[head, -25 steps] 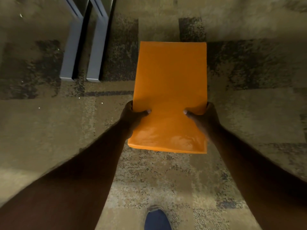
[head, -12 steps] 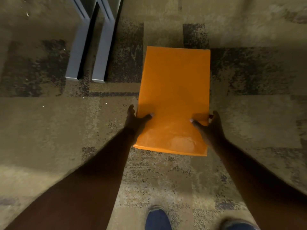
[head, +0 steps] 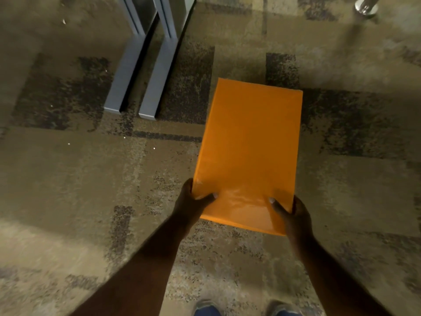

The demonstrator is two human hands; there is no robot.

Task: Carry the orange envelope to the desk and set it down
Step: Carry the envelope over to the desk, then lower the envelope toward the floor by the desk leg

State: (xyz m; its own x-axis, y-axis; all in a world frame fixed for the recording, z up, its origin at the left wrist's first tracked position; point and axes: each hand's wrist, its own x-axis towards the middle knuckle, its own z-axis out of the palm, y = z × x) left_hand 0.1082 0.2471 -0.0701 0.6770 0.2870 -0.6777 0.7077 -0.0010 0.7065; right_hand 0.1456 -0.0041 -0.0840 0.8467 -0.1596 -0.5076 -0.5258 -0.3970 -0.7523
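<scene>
You are clamping both hands' fingers [head: 206, 197] on the orange envelope [head: 248, 151] near its bottom corners; it looks light, glossy, probably slippery.

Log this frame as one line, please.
phase: carrying | flat orange paper envelope: held level over patterned carpet | left hand, right hand: gripping near corners | desk top: not visible

Carpet [head: 68, 190] bears two grey feet [head: 124, 83]
</scene>
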